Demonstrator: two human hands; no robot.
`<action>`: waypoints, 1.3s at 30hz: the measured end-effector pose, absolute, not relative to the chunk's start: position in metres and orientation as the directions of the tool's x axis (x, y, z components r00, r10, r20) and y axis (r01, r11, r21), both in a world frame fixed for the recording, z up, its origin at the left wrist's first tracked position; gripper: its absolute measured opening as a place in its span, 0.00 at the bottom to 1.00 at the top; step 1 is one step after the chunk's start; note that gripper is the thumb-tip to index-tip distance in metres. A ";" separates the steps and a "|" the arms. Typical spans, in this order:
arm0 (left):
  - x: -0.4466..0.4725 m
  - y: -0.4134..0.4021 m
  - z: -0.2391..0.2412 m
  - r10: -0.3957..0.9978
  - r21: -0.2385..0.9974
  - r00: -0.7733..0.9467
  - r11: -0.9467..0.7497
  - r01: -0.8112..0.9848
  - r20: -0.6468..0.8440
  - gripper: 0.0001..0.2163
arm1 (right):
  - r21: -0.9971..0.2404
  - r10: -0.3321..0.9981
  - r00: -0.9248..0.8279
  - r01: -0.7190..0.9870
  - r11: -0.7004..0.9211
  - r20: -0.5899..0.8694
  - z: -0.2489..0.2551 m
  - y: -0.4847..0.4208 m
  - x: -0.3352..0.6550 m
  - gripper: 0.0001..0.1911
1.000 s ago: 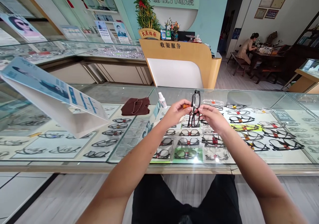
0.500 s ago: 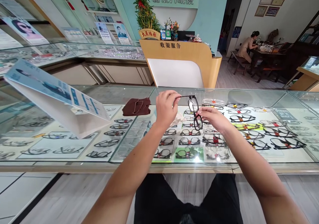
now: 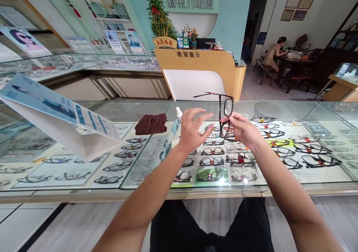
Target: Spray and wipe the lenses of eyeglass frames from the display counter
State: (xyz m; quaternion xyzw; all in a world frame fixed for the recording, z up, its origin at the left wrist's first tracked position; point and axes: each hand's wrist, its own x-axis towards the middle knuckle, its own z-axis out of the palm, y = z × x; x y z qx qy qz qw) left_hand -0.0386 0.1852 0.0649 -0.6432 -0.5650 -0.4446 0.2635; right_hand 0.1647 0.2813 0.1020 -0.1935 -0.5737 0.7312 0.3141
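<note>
A pair of black-framed eyeglasses is held up over the glass counter, its front turned nearly on end and its temples pointing left. My right hand pinches it near the middle of the front. To the left of the glasses, my left hand has its fingers apart and touches nothing. Just behind that hand stands a bottle with a white nozzle, mostly hidden. A dark red cloth pouch lies on the counter top further left.
The glass display counter holds rows of eyeglasses under its top. A folded card sign stands at the left. Beyond are a wooden cashier desk, a potted plant and a person seated at a dark table.
My left hand has let go of the temple and opened. The glasses have risen and moved slightly right in my right hand, and the bottle nozzle now shows.
</note>
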 end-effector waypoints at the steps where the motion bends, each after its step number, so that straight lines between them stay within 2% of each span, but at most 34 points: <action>1: -0.036 0.185 0.064 0.524 0.143 0.011 -0.253 0.957 0.852 0.12 | -0.958 0.677 -0.731 -0.246 -0.148 0.083 0.102 0.282 0.165 0.27; 7: -0.032 0.186 0.059 0.583 0.078 0.182 -0.392 0.917 0.792 0.11 | -0.951 0.622 -0.776 -0.262 -0.164 0.106 0.102 0.280 0.165 0.25; 12: -0.035 0.188 0.058 0.517 0.009 0.189 -0.356 0.934 0.835 0.14 | -0.957 0.635 -0.764 -0.259 -0.134 0.117 0.102 0.278 0.164 0.24; 20: -0.037 0.190 0.059 0.499 0.091 0.070 -0.292 0.952 0.864 0.17 | -0.915 0.743 -0.638 -0.394 -0.087 0.205 0.100 0.283 0.165 0.19; 24: -0.036 0.191 0.059 0.543 0.114 0.077 -0.310 0.944 0.836 0.15 | -0.891 0.762 -0.607 -0.444 -0.091 0.225 0.099 0.284 0.166 0.17; 26: -0.039 0.192 0.058 0.561 0.166 0.041 -0.313 0.935 0.827 0.13 | -0.875 0.774 -0.584 -0.476 -0.085 0.243 0.099 0.287 0.168 0.15; 28: -0.046 0.196 0.057 0.538 0.261 -0.079 -0.270 0.927 0.839 0.16 | -0.860 0.787 -0.558 -0.505 -0.071 0.263 0.101 0.291 0.171 0.14; 32: -0.076 0.207 0.050 0.372 0.559 -0.497 -0.073 0.826 0.784 0.18 | -0.835 0.796 -0.546 -0.541 -0.098 0.260 0.106 0.295 0.174 0.15; 35: -0.100 0.217 0.042 0.321 0.750 -0.725 0.067 0.659 0.609 0.25 | -0.814 0.784 -0.571 -0.560 -0.154 0.244 0.108 0.293 0.174 0.16; 37: -0.113 0.222 0.037 0.356 0.831 -0.820 0.171 0.530 0.449 0.27 | -0.809 0.772 -0.587 -0.562 -0.173 0.243 0.107 0.291 0.174 0.17; 39: -0.121 0.226 0.031 0.426 0.878 -0.860 0.248 0.410 0.281 0.25 | -0.813 0.762 -0.602 -0.553 -0.183 0.239 0.107 0.290 0.175 0.18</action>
